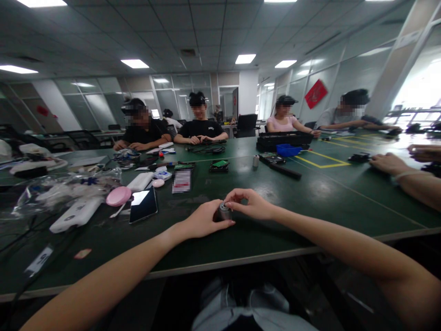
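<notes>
A small grey metal cylinder (225,212) stands upright on the green table near its front edge. My left hand (206,219) is wrapped round its left side, thumb along the front. My right hand (248,202) is closed in a pinch at the top of the cylinder; whatever its fingertips hold, if anything, is too small to name. Further back stands a second silver cylinder (255,161). A green circuit board on a dark part (219,166) lies behind my hands.
To the left are a tablet (144,205), a pink round case (119,196), a white power strip (76,214) and plastic bags. A blue tray (288,150) and black case (284,140) sit back right. Several people sit around the table (275,241); another person's hand (389,164) rests at right.
</notes>
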Tool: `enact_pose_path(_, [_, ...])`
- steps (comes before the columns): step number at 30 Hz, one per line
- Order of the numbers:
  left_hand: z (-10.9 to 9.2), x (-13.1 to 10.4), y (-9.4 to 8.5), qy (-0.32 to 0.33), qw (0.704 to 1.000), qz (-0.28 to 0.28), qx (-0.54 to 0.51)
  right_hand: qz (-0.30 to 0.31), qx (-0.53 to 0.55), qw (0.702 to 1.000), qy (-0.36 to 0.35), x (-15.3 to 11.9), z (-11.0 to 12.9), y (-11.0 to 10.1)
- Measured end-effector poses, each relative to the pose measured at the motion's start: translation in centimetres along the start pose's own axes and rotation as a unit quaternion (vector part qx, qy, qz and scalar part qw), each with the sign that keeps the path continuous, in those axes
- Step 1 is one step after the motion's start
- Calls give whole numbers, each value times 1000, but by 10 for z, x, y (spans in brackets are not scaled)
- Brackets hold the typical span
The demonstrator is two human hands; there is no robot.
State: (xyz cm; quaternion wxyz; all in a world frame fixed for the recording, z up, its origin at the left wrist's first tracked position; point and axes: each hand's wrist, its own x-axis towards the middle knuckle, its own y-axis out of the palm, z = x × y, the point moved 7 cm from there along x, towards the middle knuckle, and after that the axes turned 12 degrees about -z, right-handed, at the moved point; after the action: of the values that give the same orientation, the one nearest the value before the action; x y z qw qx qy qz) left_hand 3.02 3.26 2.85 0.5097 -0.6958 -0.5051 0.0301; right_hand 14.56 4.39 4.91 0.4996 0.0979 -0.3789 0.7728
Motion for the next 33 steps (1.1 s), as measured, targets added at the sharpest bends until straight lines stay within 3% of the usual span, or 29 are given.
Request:
enact_pose_path(9, [1,0,1,1,1000,1,-3,-31,-6,999,-7,2,-1,0])
enact_pose_path(33, [0,0,1,0,1000,9,-9,12,-7,1000,19,2,-2,4])
